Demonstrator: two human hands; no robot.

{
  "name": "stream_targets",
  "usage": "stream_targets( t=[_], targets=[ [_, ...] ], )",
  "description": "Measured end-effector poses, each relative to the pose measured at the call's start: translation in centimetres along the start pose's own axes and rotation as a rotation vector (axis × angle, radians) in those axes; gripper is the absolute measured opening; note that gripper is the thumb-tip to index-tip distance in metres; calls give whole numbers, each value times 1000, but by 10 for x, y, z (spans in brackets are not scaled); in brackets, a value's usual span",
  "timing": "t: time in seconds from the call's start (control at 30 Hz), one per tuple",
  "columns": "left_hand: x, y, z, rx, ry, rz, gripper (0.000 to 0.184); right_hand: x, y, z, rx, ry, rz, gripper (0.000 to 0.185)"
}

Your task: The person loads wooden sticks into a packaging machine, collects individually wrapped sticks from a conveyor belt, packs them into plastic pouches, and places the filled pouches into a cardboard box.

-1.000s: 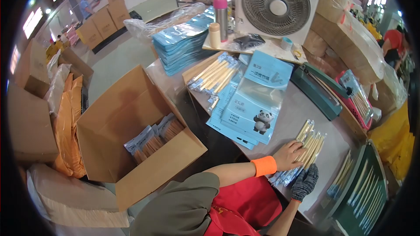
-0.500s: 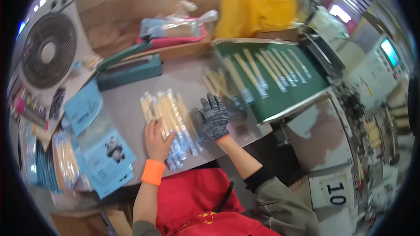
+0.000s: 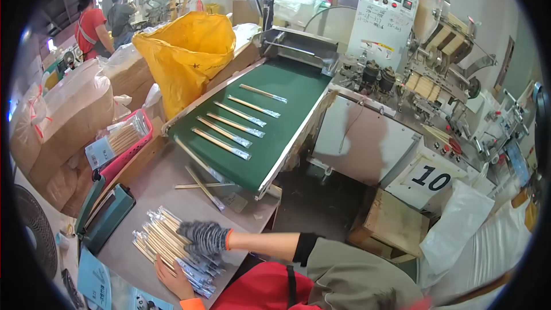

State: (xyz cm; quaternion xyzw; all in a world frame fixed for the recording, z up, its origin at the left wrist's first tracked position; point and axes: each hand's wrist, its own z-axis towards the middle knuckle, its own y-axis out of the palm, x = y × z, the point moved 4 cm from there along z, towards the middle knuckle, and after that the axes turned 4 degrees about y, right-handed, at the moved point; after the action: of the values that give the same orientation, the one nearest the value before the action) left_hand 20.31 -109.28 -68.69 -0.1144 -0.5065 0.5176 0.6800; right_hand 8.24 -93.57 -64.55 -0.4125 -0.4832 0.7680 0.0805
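A pile of plastic-wrapped chopsticks [image 3: 160, 239] lies on the grey tabletop, with blue-printed wrapper ends towards me. My bare left hand [image 3: 174, 278], with an orange wristband, rests along the near left side of the pile, fingers stretched out against the packets. Over the pile's right side lies my right hand [image 3: 204, 238] in a grey knitted glove; its fingers are blurred and partly merge with the packets. Beyond my hands, a few loose wrapped chopsticks [image 3: 205, 187] lie crossed below the end of the green conveyor belt [image 3: 265, 158]. Several more wrapped pairs [image 3: 221, 143] are spaced out on the belt.
A teal metal tool [image 3: 106, 218] stands left of the pile, near blue printed bags [image 3: 94, 280]. Behind are a pink basket [image 3: 135, 150] with packed chopsticks and a yellow sack [image 3: 183, 57]. A machine with a control panel [image 3: 383, 14] stands right. Two people work far back.
My view has swung to the right. My gloved right hand has moved from beside the belt's end onto the chopstick pile, while my left hand stays against the pile.
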Motion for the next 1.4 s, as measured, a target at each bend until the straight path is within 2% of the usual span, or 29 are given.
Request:
stream_targets(
  t=[0.1, 0.13, 0.23, 0.27, 0.3, 0.33, 0.37, 0.43, 0.47, 0.53, 0.57, 0.63, 0.7, 0.77, 0.83, 0.87, 0.93, 1.0, 1.03, 1.07, 1.1, 1.13, 1.17, 1.23, 1.27, 1.3, 1.33, 1.37, 1.4],
  targets=[
    [-8, 0, -2, 112, -110, -181, 50, 20, -91, 17, 184, -99, -19, 49],
    [-5, 1, 0, 59, -76, -95, 50, 26, -130, 32, 58, 154, -384, 49],
    [-4, 0, -4, 13, -68, 58, 50, 103, -210, 49, 476, 11, -772, 41],
    [-1, -1, -3, 2, -56, 41, 50, 134, -234, 49, 593, 68, -868, 39],
    [1, 0, 0, -6, -37, 16, 51, 173, -255, 56, 384, 497, -1010, 37],
    [-1, 0, 1, 3, -65, 29, 51, 194, -276, 47, 504, 595, -981, 36],
    [0, 1, 1, 8, -47, 31, 52, 244, -281, 32, 888, 523, -1075, 31],
    [0, 1, 0, 15, -54, 51, 52, 271, -282, 18, 674, 868, -812, 28],
    [2, 2, 1, 10, -44, 51, 51, 270, -278, 23, 655, 849, -802, 28],
    [2, 0, 1, 1, -69, 76, 51, 250, -256, 39, 524, 594, -735, 28],
    [2, -1, 1, -3, -48, 60, 50, 235, -239, 42, 490, 578, -717, 28],
    [3, 0, 3, 6, -43, 54, 50, 192, -217, 52, 399, 352, -731, 24],
    [5, 0, 3, 33, 10, 51, 51, 154, -185, 52, 370, 246, -676, 20],
    [3, 8, 2, 44, 15, 78, 52, 115, -159, 45, 299, 155, -662, 21],
    [7, 6, 3, 63, 17, 110, 54, 77, -127, 42, 132, 250, -812, 29],
    [14, 7, 6, 56, 15, 48, 56, 76, -105, 42, 20, 224, -780, 38],
    [18, 7, 12, 59, 3, -4, 58, 77, -77, 58, 102, 163, -775, 42],
    [9, 3, 15, 131, -108, -175, 59, 104, -54, 78, 351, 105, -908, 56],
    [0, -2, 14, 140, -116, -156, 59, 109, -57, 89, 350, 89, -891, 56],
    [-16, -5, 14, 91, -253, -258, 60, 128, -61, 101, 229, 407, -484, 62],
    [-33, -6, 12, 46, -389, -363, 61, 133, -56, 106, 142, 535, -262, 65],
    [-57, -1, 12, 25, -408, -435, 68, 137, -51, 108, 76, 679, -57, 68],
    [-55, -14, 15, 52, -414, -421, 68, 132, -49, 108, 124, 683, -119, 68],
    [-35, -23, 21, -26, -798, -1014, 54, 94, -37, 100, 93, 605, -131, 63],
    [-33, -22, 25, 7, -790, -1007, 54, 74, -31, 96, 77, 566, -136, 61],
    [-34, -11, 26, -18, -832, -1116, 53, 56, -11, 90, 61, 431, -89, 60],
    [-34, 1, 29, -52, -870, -1226, 51, 45, 19, 83, 39, 402, -19, 63],
    [-37, 9, 31, -39, -857, -1223, 51, -2, 14, 61, 82, 341, -105, 67],
    [-37, 19, 33, -95, -789, -1225, 51, -10, 33, 56, -116, 357, -11, 76]
  ],
)
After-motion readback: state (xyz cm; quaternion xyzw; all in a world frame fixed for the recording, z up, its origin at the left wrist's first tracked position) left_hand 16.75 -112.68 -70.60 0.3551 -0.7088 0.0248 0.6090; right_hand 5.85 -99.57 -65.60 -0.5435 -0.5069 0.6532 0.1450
